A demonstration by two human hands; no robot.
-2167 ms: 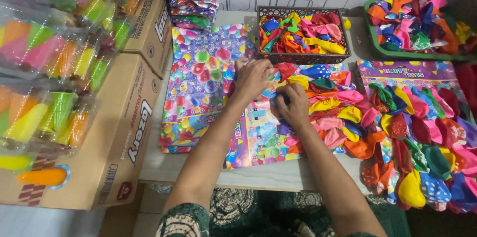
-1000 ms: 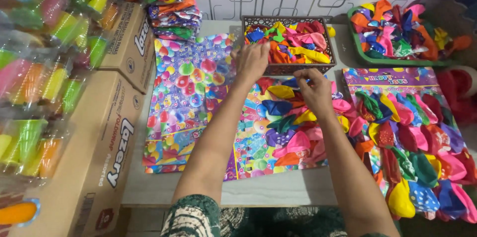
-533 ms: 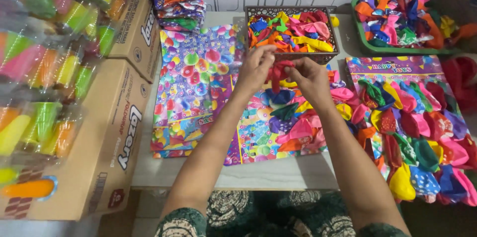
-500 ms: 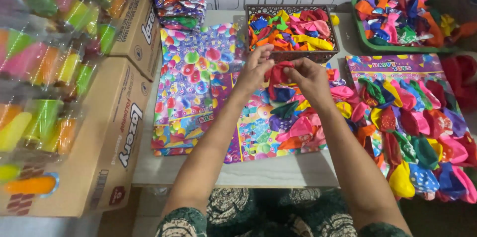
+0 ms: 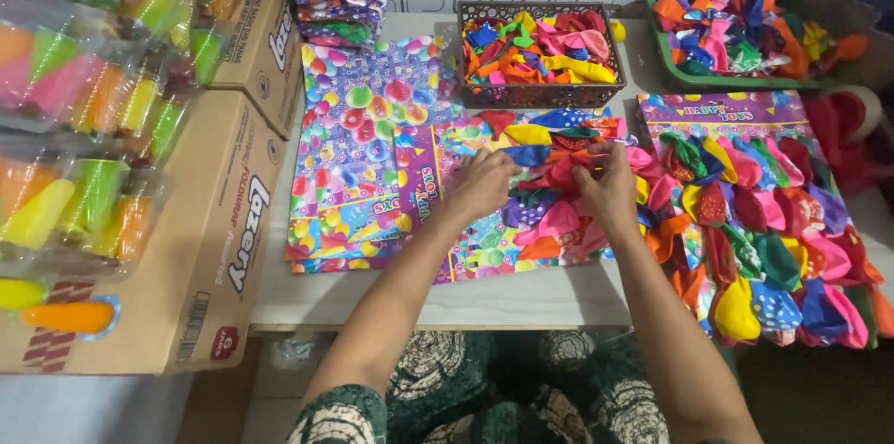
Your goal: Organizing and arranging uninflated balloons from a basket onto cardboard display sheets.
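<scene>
Both hands, left hand and right hand, pinch limp red balloon between them; it's light and stretchy, so grip its neck.

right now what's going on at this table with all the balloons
A person is working with both hands over a printed backing card on a white table. The left hand and right hand press on a cluster of uninflated balloons lying on that card. A brown basket of loose balloons sits just behind, a green tray of more at the back right, and a filled card lies to the right.
</scene>
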